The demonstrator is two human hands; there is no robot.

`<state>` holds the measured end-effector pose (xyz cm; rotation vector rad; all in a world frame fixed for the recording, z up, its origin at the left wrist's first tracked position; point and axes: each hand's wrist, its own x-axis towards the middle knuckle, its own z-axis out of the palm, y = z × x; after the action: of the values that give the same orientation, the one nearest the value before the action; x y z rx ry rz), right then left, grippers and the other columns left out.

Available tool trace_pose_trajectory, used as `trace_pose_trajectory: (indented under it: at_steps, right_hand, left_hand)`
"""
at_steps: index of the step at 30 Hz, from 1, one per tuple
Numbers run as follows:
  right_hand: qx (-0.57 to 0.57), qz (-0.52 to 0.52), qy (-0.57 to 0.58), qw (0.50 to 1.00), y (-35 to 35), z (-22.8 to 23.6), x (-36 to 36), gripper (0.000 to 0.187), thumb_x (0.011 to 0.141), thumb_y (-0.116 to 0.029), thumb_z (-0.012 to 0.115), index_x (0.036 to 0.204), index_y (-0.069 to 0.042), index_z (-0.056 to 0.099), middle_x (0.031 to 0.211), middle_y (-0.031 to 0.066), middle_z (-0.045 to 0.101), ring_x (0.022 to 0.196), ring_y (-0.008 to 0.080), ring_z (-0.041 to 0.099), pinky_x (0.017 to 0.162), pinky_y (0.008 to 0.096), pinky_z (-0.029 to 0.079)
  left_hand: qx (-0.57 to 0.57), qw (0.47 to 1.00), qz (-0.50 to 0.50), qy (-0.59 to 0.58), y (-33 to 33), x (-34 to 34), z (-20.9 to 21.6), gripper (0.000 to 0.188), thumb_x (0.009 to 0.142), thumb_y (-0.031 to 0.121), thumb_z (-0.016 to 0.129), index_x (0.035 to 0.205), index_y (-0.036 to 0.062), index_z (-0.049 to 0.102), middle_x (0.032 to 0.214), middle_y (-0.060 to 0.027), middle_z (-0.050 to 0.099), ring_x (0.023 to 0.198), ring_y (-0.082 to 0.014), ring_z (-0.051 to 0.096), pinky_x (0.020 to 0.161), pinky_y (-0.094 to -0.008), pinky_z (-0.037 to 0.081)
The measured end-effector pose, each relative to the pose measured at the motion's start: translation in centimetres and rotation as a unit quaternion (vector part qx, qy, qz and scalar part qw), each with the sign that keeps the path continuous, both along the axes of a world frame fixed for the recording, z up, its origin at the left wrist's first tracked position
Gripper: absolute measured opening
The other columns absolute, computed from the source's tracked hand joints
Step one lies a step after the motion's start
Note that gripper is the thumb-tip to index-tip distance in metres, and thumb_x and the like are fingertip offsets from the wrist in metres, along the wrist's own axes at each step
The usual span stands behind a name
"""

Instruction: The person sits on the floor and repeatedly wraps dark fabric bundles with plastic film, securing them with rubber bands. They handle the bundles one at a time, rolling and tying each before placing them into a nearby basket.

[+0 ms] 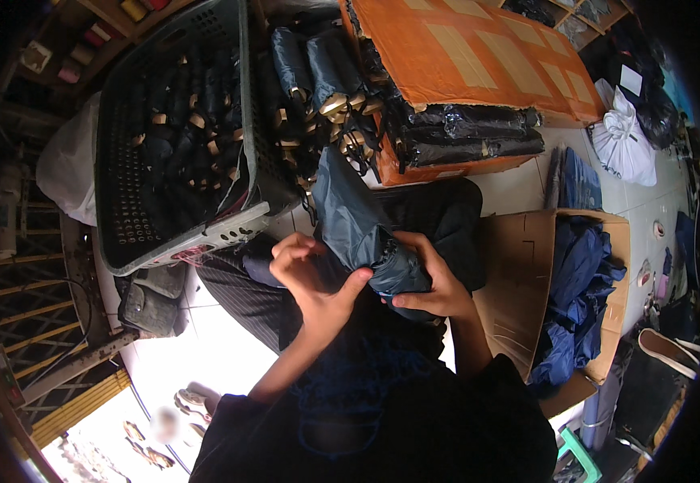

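Currently, dark teal fabric bundle (354, 213) points up-left, long axis diagonal, tapered end away from the wearer, gathered end down-right. It's between the hands: right hand (440, 287) grips the gathered end; left hand (318, 296) half-open, thumb touching the near-left side, fingers loosely curled. White tile floor (225, 328); dark crate (263, 141) ahead-left, orange carton (479, 52) ahead, brown box (513, 282) right.

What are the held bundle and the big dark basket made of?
Bundle: probably thin synthetic fabric with a soft sheen, judging by its creases and highlights. Basket: likely moulded plastic, fairly matte, going by the regular holes in its wall.
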<state>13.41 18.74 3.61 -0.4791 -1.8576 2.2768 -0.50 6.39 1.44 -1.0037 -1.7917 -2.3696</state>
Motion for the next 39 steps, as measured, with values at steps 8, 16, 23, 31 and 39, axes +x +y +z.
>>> trace_pose_trajectory:
  at_steps: [8,16,23,31,39]
  right_hand:
    - [0.124,0.008,-0.015,0.992,0.4,0.6,-0.2,0.081,0.072,-0.020,0.081,0.136,0.001,0.037,0.130,0.0144,0.049,0.125,0.0225,0.044,0.106,0.0341,0.031]
    - [0.212,0.011,-0.046,0.976,0.8,1.7,-0.6,0.075,0.071,-0.021,0.082,0.130,0.003,0.042,0.122,0.0167,0.055,0.116,0.0235,0.053,0.099,0.0335,0.039]
    - [0.228,-0.028,-0.040,0.973,0.1,2.1,-1.1,0.064,0.072,-0.018,0.081,0.122,0.002,0.047,0.111,0.0162,0.060,0.106,0.0247,0.059,0.091,0.0336,0.044]
    - [0.318,-0.065,-0.041,0.945,-1.1,3.1,-1.5,0.058,0.074,-0.016,0.077,0.121,0.002,0.048,0.109,0.0181,0.058,0.100,0.0357,0.060,0.086,0.0363,0.046]
    - [0.375,-0.073,-0.126,0.916,-1.7,5.0,-1.4,0.056,0.073,-0.014,0.076,0.120,-0.003,0.048,0.111,0.0163,0.055,0.099,0.0386,0.059,0.078,0.0408,0.049]
  left_hand:
    - [-0.225,0.959,-0.122,0.126,-1.5,-2.4,3.7,0.026,0.072,0.003,0.076,0.096,0.0014,0.067,0.084,-0.0081,0.068,0.067,-0.0194,0.059,0.071,-0.0303,0.045]
    - [-0.213,0.949,-0.049,0.226,-0.8,-1.4,3.4,0.015,0.075,-0.005,0.068,0.088,0.0031,0.064,0.077,-0.0082,0.061,0.060,-0.0202,0.056,0.061,-0.0303,0.045]
    - [-0.225,0.959,0.011,0.170,-1.0,0.2,1.4,0.021,0.078,-0.008,0.065,0.096,0.0008,0.059,0.075,-0.0105,0.055,0.056,-0.0216,0.052,0.048,-0.0313,0.041]
    - [-0.215,0.959,0.018,0.184,-1.5,0.1,1.5,0.017,0.081,-0.008,0.061,0.095,-0.0004,0.056,0.075,-0.0111,0.055,0.057,-0.0204,0.051,0.049,-0.0303,0.040]
    - [-0.179,0.956,-0.014,0.233,-1.3,-0.3,1.0,0.012,0.084,-0.008,0.058,0.095,-0.0024,0.054,0.078,-0.0122,0.057,0.059,-0.0186,0.048,0.053,-0.0292,0.038]
